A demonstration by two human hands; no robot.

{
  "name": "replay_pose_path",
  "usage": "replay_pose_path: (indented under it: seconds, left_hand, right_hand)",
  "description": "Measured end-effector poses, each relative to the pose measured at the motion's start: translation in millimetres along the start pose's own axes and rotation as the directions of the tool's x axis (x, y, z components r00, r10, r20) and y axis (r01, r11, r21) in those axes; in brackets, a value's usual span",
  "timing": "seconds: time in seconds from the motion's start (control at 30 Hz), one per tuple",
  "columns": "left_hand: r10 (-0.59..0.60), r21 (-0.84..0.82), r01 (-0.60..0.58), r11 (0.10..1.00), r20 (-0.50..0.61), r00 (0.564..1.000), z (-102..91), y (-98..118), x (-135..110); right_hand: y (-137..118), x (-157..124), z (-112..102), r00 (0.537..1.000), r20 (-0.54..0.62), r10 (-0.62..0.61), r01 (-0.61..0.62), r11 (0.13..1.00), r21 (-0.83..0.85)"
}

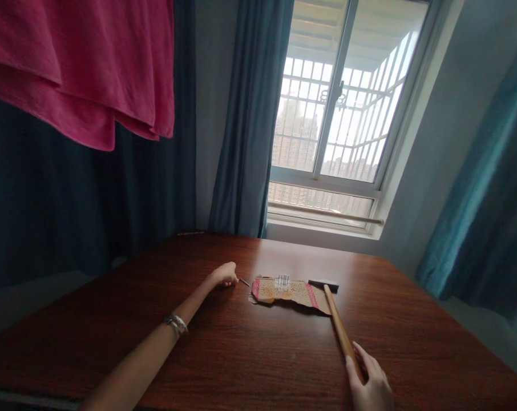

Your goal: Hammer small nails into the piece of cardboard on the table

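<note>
My right hand (368, 382) is closed around the lower end of a hammer's wooden handle. The dark head of the hammer (339, 325) rests by the right end of a torn strip of cardboard (301, 293). My left hand (226, 274), fingers closed, is just left of the cardboard and pinches a thin metal nail (244, 282) that points toward it. Several nails (283, 280) stand upright in a whitish patch on the cardboard, which is dotted with small holes and has pink bands near both ends.
The brown wooden table (250, 354) stretches back to the wall below a barred window (327, 125). Blue curtains (245, 125) hang on both sides. A pink cloth (83, 68) hangs at upper left. A bracelet (176, 325) circles my left wrist.
</note>
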State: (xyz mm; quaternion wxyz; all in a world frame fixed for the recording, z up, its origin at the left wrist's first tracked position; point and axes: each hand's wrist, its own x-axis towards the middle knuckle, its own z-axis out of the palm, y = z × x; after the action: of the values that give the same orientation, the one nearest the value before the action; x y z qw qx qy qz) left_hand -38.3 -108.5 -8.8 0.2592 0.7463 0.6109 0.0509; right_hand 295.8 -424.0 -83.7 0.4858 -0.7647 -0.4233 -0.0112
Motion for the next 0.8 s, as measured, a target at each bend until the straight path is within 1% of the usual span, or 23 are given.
replay_pose_path:
  seconds: [0.17, 0.23, 0.33, 0.43, 0.5, 0.53, 0.6, 0.67, 0.73, 0.8]
  left_hand:
    - [0.011, -0.002, -0.011, 1.0, -0.006, 1.0, -1.9, -1.2, -4.8]
    - [0.053, -0.048, -0.054, 0.997, -0.027, 0.998, -5.6, 0.1, -9.9]
    - [0.202, -0.178, -0.208, 0.962, -0.049, 0.978, -14.3, 9.2, -20.9]
    - [0.36, -0.351, -0.358, 0.865, -0.061, 0.931, -21.6, 29.4, -36.6]
    - [0.438, -0.45, -0.421, 0.788, -0.071, 0.896, -22.1, 47.6, -48.3]
    - [0.452, -0.483, -0.43, 0.763, -0.077, 0.889, -20.7, 57.3, -53.8]
    - [0.481, -0.536, -0.474, 0.699, -0.139, 0.866, -14.8, 76.5, -63.0]
    - [0.519, -0.569, -0.518, 0.638, -0.178, 0.836, -6.5, 94.1, -69.0]
    - [0.546, -0.606, -0.547, 0.578, -0.211, 0.811, 1.9, 108.8, -72.4]
    - [0.552, -0.623, -0.565, 0.54, -0.245, 0.797, 8.5, 120.0, -73.7]
  right_hand:
    - [-13.2, -1.6, -9.9, 0.995, -0.081, 0.063, -0.059, 0.997, 0.051]
    - [-17.0, -2.5, -13.2, 0.992, -0.101, 0.078, -0.07, 0.994, 0.08]
    - [-19.7, -5.2, -13.4, 0.987, -0.129, 0.094, -0.077, 0.988, 0.132]
    - [-30.1, -9.8, -8.5, 0.986, -0.161, 0.052, -0.02, 0.98, 0.196]
    - [-48.1, -11.7, -3.9, 0.993, -0.114, -0.022, 0.051, 0.965, 0.257]
    - [-60.6, -11.3, -1.5, 0.996, -0.056, -0.069, 0.082, 0.953, 0.293]
    - [-90.1, -6.0, 4.5, 0.984, 0.087, -0.155, 0.116, 0.931, 0.347]
    - [-120.3, 6.5, 13.3, 0.96, 0.171, -0.221, 0.142, 0.914, 0.381]
    - [-145.7, 25.0, 25.6, 0.945, 0.183, -0.271, 0.181, 0.899, 0.399]
    - [-163.8, 46.4, 40.7, 0.933, 0.189, -0.305, 0.209, 0.89, 0.405]
